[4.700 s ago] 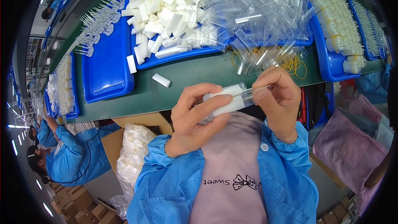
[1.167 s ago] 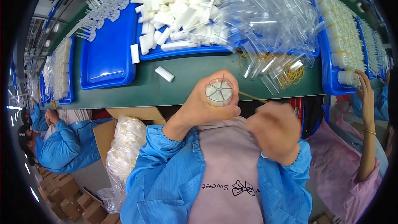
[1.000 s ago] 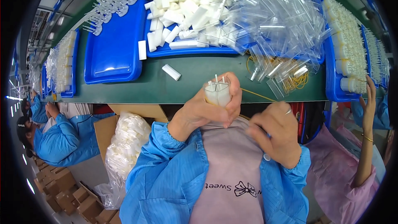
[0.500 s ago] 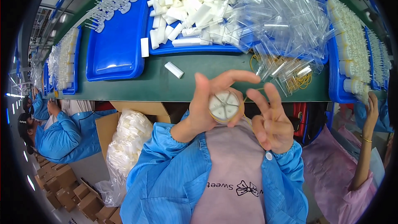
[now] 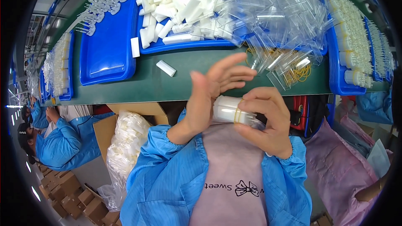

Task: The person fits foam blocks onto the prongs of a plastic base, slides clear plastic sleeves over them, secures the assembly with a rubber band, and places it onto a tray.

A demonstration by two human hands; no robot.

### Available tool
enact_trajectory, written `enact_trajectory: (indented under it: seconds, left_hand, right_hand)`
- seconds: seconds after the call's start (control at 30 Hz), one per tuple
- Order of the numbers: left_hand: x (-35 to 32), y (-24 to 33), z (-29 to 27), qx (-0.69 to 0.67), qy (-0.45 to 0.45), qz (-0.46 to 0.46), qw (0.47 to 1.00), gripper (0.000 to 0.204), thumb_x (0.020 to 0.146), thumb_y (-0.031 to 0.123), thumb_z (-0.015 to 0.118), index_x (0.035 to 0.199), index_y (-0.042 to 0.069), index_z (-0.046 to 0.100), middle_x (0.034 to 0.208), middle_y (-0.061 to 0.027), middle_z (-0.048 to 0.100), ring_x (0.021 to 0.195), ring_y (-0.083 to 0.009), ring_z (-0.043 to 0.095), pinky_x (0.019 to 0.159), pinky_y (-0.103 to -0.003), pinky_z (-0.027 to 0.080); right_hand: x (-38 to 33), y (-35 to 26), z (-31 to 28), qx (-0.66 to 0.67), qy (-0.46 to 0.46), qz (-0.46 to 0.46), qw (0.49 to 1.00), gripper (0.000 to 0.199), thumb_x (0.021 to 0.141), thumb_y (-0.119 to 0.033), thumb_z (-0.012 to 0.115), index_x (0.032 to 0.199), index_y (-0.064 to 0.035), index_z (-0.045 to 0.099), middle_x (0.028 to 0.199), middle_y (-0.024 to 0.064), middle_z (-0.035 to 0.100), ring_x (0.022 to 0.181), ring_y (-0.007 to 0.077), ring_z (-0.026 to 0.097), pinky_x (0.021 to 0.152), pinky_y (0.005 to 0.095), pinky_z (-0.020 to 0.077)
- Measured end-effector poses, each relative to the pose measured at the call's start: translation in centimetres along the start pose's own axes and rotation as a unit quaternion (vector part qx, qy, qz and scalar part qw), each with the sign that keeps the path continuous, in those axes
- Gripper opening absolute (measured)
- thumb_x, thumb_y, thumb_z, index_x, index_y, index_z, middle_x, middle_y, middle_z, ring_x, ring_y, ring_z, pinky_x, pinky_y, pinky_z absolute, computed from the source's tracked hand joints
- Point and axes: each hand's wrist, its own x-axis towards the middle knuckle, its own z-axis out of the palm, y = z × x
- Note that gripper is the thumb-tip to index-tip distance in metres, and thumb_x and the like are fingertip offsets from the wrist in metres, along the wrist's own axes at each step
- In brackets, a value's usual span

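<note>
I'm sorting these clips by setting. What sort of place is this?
Probably a factory packing line: blue trays of white plastic parts on a long green bench, and a neighbouring worker in a blue coat.

From my feed the scene is bright and evenly lit from overhead, with soft, faint shadows. Glare glints off the heap of clear plastic sleeves (image 5: 284,12). The fisheye bends the bench (image 5: 125,86) edge strongly and leaves black corners. My left hand (image 5: 211,90) shows slight motion blur at the fingers.
</note>
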Motion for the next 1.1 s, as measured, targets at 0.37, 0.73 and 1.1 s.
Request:
enact_trajectory:
  seconds: [0.37, 0.73, 1.1]
  left_hand:
    - [0.7, 0.3, 1.9, -0.222, 0.088, -0.025, 0.971, 0.068, 0.096, 0.054, 0.016, 0.14, 0.004, 0.027, 0.137, -0.0152, 0.039, 0.128, -0.0238, 0.035, 0.107, -0.037, 0.027]
    - [1.0, 0.4, 0.6, 0.052, 0.054, 0.14, 0.987, 0.073, 0.094, 0.057, 0.021, 0.14, 0.0, 0.024, 0.138, -0.0174, 0.034, 0.132, -0.0265, 0.029, 0.108, -0.041, 0.021]
    - [0.7, 1.3, 0.6, 0.036, 0.086, 0.105, 0.99, 0.075, 0.091, 0.06, 0.029, 0.135, -0.001, 0.033, 0.133, -0.0177, 0.042, 0.124, -0.0283, 0.042, 0.102, -0.044, 0.032]
  right_hand:
    - [-0.5, 0.6, 0.1, 0.199, -0.019, 0.042, 0.979, 0.046, 0.069, -0.004, 0.075, 0.111, -0.0011, 0.059, 0.116, 0.0132, 0.044, 0.1, 0.0193, 0.054, 0.086, 0.0304, 0.0444]
    - [-0.3, 0.5, -0.1, 0.202, -0.017, 0.047, 0.978, 0.047, 0.072, -0.001, 0.072, 0.115, 0.0021, 0.055, 0.114, 0.014, 0.049, 0.105, 0.0207, 0.053, 0.089, 0.0317, 0.0459]
    - [-1.3, -0.9, -4.6, -0.077, 0.119, -0.089, 0.986, 0.047, 0.062, -0.021, 0.084, 0.099, 0.0002, 0.063, 0.1, 0.0168, 0.059, 0.085, 0.0246, 0.061, 0.072, 0.0318, 0.0496]
